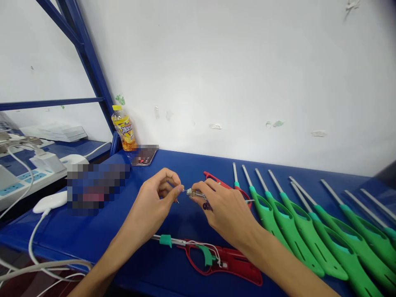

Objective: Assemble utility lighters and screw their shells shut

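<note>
My left hand (159, 192) is closed in a pinch, with a tiny pale metallic piece (182, 188) at the thumb and fingertip; its exact kind is too small to tell. Facing it, my right hand (227, 206) grips a small clear lighter fuel tank (197, 194), whose light-coloured end points left, almost meeting the piece. Below both hands lies an opened red lighter shell half (239, 264) with white wires, a teal trigger (206, 255) and a metal tube. Another red shell part (213, 178) is partly hidden behind my right hand.
Several green stick lighters (297, 222) with metal barrels lie in a row at the right. Toward the back left are a phone (145, 156) and a yellow-capped drink bottle (123, 130). A power strip (27, 181) and white cables occupy the left side. A white wall stands behind.
</note>
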A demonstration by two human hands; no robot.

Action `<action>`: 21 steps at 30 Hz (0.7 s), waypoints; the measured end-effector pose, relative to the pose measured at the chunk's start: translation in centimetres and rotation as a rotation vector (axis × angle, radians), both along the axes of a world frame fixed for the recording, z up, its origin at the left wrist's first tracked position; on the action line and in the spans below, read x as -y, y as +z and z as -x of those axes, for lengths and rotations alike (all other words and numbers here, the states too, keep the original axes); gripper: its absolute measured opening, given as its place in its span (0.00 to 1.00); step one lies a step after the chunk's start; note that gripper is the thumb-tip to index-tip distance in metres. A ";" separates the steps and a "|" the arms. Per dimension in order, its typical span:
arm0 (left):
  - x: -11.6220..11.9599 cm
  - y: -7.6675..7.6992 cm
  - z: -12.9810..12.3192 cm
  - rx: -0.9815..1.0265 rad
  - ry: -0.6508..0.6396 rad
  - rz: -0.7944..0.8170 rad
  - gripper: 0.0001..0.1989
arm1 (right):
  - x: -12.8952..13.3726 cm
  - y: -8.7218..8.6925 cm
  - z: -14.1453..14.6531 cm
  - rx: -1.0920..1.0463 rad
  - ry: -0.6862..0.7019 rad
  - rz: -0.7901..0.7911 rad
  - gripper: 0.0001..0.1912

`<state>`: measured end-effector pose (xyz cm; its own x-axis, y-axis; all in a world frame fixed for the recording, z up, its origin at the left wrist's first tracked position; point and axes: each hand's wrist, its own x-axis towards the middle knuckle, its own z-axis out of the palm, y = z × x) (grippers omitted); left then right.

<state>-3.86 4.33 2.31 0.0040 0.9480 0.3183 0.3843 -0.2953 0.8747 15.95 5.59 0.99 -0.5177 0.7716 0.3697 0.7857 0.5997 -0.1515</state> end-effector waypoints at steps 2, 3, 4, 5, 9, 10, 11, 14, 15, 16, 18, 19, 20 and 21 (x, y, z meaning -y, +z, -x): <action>0.2 0.0 -0.2 -0.004 0.000 -0.001 0.09 | 0.0 0.0 0.0 0.002 0.011 -0.004 0.08; 0.3 0.0 -0.3 -0.003 -0.003 -0.002 0.09 | 0.0 0.0 0.0 0.004 0.014 -0.008 0.08; 0.4 0.0 -0.4 -0.001 -0.007 -0.002 0.10 | 0.0 0.0 0.0 0.005 0.017 -0.011 0.08; 0.5 0.0 -0.5 0.002 -0.013 -0.001 0.10 | 0.1 -0.1 0.0 0.007 0.019 -0.014 0.08; 0.9 0.1 -0.7 0.012 -0.033 0.004 0.10 | 0.3 -0.2 0.2 0.012 0.021 -0.018 0.07; 0.9 0.1 -0.7 0.012 -0.037 0.006 0.10 | 0.3 -0.2 0.2 0.012 0.020 -0.018 0.07; 1.0 0.1 -0.8 0.011 -0.041 0.007 0.11 | 0.3 -0.2 0.2 0.012 0.021 -0.018 0.07; 1.1 0.1 -0.9 0.005 -0.051 0.006 0.11 | 0.3 -0.1 0.3 0.016 0.028 -0.019 0.08; 1.1 0.1 -1.0 0.002 -0.053 0.002 0.11 | 0.3 -0.1 0.3 0.018 0.030 -0.018 0.09; 1.2 0.1 -1.0 -0.001 -0.055 -0.004 0.11 | 0.3 -0.1 0.3 0.020 0.030 -0.018 0.09; 1.3 0.0 -1.1 -0.009 -0.065 -0.012 0.12 | 0.3 -0.1 0.4 0.029 0.033 -0.017 0.09; 1.3 -0.1 -1.1 -0.014 -0.072 -0.014 0.12 | 0.4 -0.1 0.4 0.035 0.033 -0.017 0.09; 1.4 -0.2 -1.1 -0.020 -0.080 -0.013 0.12 | 0.4 -0.1 0.4 0.042 0.032 -0.017 0.10; 1.4 -0.3 -1.1 -0.026 -0.085 -0.013 0.11 | 0.5 -0.1 0.4 0.049 0.031 -0.019 0.10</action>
